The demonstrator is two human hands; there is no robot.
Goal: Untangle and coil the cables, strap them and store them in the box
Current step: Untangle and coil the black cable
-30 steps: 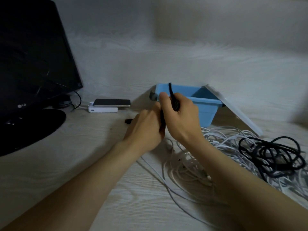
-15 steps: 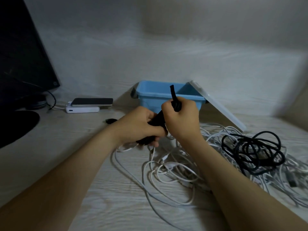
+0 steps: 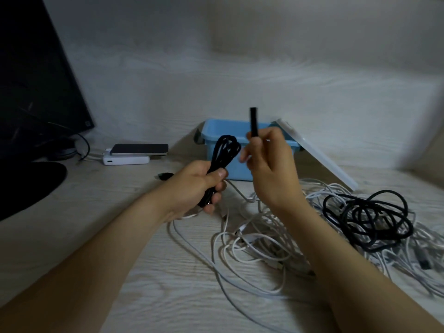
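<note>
My left hand (image 3: 199,186) grips a coiled black cable (image 3: 224,152) around its middle, its loops sticking up above my fist. My right hand (image 3: 269,169) pinches a black strap (image 3: 253,122) that stands upright above my fingers, just right of the coil. Behind both hands sits the open blue box (image 3: 216,127). A tangle of white cables (image 3: 259,241) spreads over the table below and to the right. A loose black cable (image 3: 367,219) lies heaped on it at the right.
The box's white lid (image 3: 317,155) leans against its right side. A phone on a white power bank (image 3: 134,155) lies at left, beside a black monitor (image 3: 36,87) and its round base. A small black piece (image 3: 164,176) lies left of my left hand.
My hands have come apart: the right one lifted the strap up and to the right, and the coil now stands clear in my left fist.
</note>
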